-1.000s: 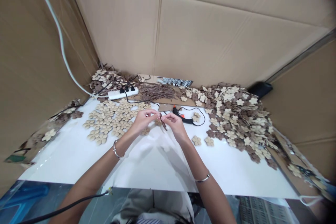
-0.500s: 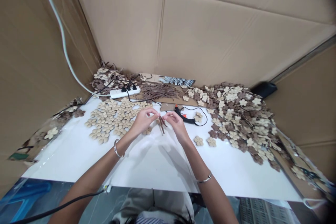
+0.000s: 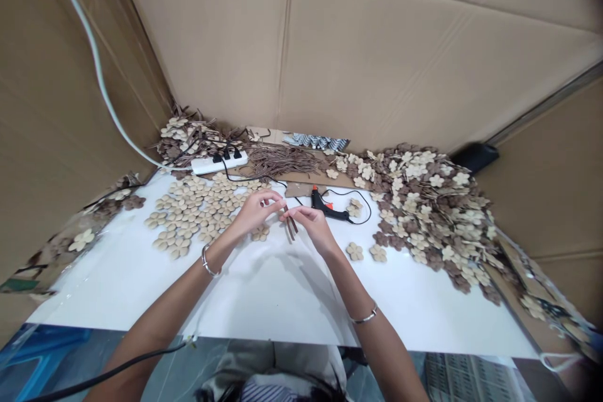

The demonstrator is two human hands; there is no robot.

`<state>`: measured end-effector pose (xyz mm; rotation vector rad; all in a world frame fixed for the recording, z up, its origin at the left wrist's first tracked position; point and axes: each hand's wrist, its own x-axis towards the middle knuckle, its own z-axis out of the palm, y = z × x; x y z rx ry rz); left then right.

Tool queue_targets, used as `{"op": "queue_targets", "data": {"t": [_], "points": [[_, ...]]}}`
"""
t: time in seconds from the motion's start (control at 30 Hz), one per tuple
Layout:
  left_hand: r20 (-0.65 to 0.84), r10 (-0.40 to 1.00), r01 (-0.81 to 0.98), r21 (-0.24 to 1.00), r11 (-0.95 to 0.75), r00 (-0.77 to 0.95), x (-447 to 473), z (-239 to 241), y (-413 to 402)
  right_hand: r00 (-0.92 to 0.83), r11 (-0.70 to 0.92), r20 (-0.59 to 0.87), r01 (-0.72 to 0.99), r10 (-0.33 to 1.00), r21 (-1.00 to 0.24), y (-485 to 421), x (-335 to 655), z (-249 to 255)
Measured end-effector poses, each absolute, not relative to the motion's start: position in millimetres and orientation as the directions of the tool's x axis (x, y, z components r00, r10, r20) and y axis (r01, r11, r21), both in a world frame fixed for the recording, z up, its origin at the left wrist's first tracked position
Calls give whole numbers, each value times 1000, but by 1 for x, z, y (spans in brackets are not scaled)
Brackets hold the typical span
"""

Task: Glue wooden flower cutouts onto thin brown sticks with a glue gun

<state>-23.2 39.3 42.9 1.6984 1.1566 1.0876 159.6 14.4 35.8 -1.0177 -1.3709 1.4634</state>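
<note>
My left hand [image 3: 257,212] and my right hand [image 3: 311,224] meet above the white table [image 3: 264,289], fingers pinched together. Between the fingertips hang a few thin brown strips [image 3: 290,222], pointing down. Both hands pinch these strips. Just left of my left hand lies a spread of flat beige flower shapes [image 3: 193,213]. A black glue gun with an orange trigger [image 3: 326,207] rests on the table right behind my right hand.
A heap of brown and beige flowers [image 3: 424,207] fills the right side. A white power strip [image 3: 219,163] and a bundle of brown strips [image 3: 282,162] lie at the back. Two loose flowers [image 3: 365,252] sit right of my hands. Cardboard walls surround the table.
Both hands stay together at the same spot, with the strips turning slightly between the fingers. The view has shifted a little.
</note>
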Motion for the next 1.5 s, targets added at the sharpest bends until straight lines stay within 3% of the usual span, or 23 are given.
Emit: {"op": "queue_targets", "data": {"t": [0.2,0.83,1.03,1.1,1.3,1.5], "points": [[171,966,256,942,-218,193,-24,41,49,-299,-70,-41,-86,953,-994,13,162,30],[207,969,262,936,-236,133,-38,56,63,-318,-11,-12,5,948,-1000,12,168,25],[236,952,281,917,-284,193,-32,53,55,-86,175,168,85,982,-981,17,170,29],[239,946,297,907,-298,218,-28,51,50,-79,194,187,104,979,-975,20,168,33],[264,939,294,900,-322,220,-16,42,41,-236,26,9,72,972,-997,21,158,37],[237,962,288,920,-266,134,-11,32,36,-261,-103,-100,1,960,-995,18,156,27]]}}
